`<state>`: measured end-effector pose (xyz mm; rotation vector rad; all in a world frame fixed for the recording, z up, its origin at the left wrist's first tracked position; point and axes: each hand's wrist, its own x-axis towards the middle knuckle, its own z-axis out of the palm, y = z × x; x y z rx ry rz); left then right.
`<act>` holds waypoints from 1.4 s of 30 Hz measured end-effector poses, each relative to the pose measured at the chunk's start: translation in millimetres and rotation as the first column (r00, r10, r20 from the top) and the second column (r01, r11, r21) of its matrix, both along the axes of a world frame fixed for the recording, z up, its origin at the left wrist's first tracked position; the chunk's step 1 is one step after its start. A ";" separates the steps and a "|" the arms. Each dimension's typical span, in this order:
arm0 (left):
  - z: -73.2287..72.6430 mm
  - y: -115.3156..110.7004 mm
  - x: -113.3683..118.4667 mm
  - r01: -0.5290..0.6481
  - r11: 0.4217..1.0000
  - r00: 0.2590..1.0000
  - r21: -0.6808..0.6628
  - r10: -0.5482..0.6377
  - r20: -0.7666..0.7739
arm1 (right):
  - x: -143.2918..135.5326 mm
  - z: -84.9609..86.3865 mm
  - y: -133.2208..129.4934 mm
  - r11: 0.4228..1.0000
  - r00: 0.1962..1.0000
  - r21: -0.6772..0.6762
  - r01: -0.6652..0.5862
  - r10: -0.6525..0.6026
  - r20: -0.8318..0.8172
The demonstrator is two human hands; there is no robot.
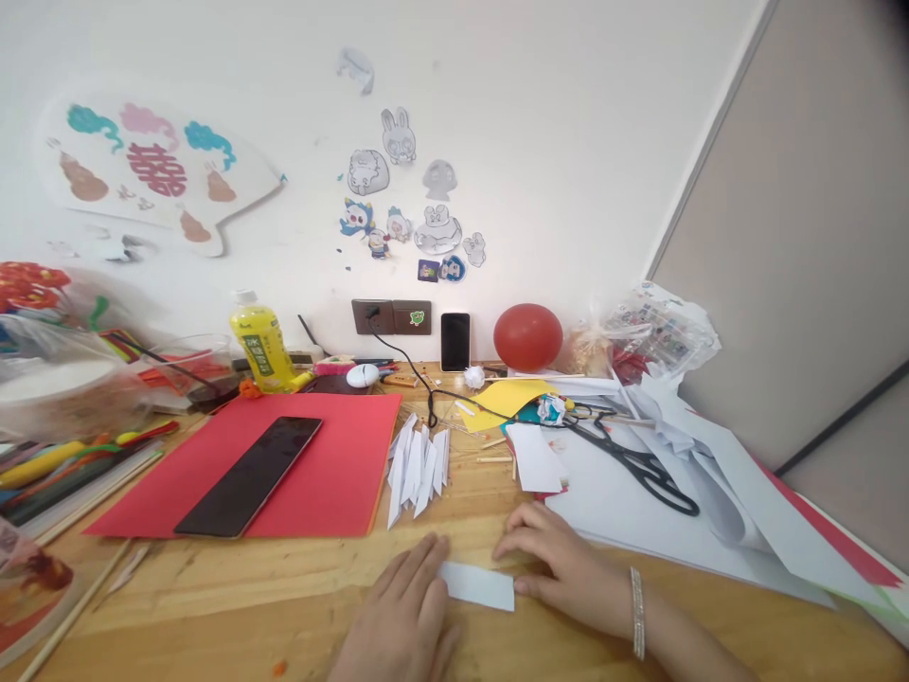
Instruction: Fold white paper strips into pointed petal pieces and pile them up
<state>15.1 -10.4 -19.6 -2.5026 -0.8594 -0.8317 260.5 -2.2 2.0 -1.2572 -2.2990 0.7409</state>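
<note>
Nearby, white slips [418,464] lie beyond the paper strip [479,585], scissors [619,455] farther right.

On the wall at far left, I can read one sign clearly: a big red 囍 [156,170], double happiness, on a white fan-shaped paper cutout [245,182]. The small outlined characters [134,198] below it are too faint for me to make out. Against the wall, left of the middle, a yellow drink bottle [262,346] carries a green label with upright Chinese characters, too blurred to read surely.
</note>
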 end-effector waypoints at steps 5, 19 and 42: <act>0.8 0.2 8.1 0.086 0.986 0.991 -0.140 -0.071 0.112 | -28.8 6.9 -11.4 1.000 0.999 -0.023 -0.006 0.007 0.033; 3.1 0.0 6.7 0.185 0.963 0.980 -0.195 -0.166 0.111 | -29.9 -2.4 -10.2 0.962 0.962 0.139 -0.236 0.252 -0.104; -6.5 14.3 -9.1 0.337 0.840 0.941 -0.425 -0.287 0.179 | -22.8 -8.9 -7.9 0.916 0.945 0.316 -0.247 0.300 -0.132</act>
